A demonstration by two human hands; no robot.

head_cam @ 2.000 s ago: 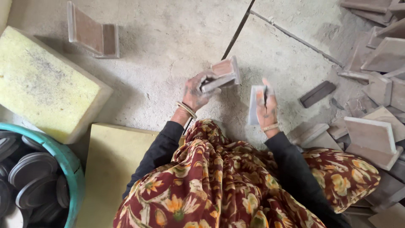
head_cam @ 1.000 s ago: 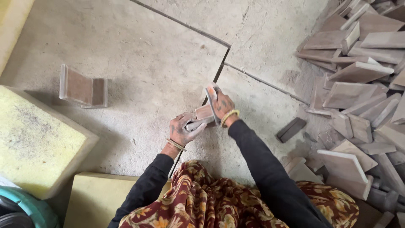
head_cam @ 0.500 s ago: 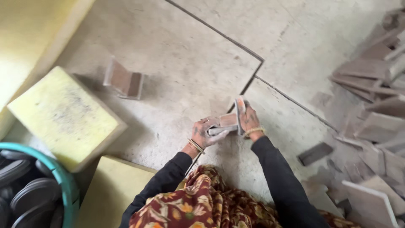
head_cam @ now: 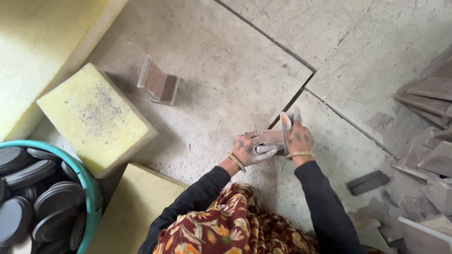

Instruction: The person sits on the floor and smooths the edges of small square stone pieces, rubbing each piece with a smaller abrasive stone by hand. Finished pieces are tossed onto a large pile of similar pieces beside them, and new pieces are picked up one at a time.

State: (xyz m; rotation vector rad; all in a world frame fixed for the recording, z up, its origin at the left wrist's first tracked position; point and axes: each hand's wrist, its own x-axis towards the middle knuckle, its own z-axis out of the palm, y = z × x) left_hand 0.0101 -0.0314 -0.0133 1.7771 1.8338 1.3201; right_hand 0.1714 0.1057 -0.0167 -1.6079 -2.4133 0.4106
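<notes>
Far left, a teal tub (head_cam: 92,188) sits at the edge of the shot, stuffed with dark round discs (head_cam: 33,197). Just up and right of it there's a yellow foam block (head_cam: 96,117) with a dusty grey smudge on top, a much bigger slab of foam (head_cam: 42,47) filling the top-left corner, and a flatter yellowish pad (head_cam: 132,211) right by the person's knee. A bit further along the concrete floor (head_cam: 226,61) stands a small angled piece (head_cam: 157,86), two brownish flat bits joined in an L, off by itself and well apart from the hands.

Around the middle, the left hand (head_cam: 249,149) is curled around a reddish-brown flat piece (head_cam: 273,138), fingers wrapped under and over it, thumb on top, so a proper closed grip. The right hand (head_cam: 297,136) is pressed against an upright pale piece (head_cam: 286,131) that butts up against the flat one, fingers mostly straight and pointing up along it, palm against it. Both pieces are low over the floor, right next to the dark seam in the concrete; can't tell if they're actually resting on it.

Further right, a small dark block (head_cam: 367,182) lies alone, and past that a messy heap of the same brownish flat pieces (head_cam: 428,122) runs down the right edge.
</notes>
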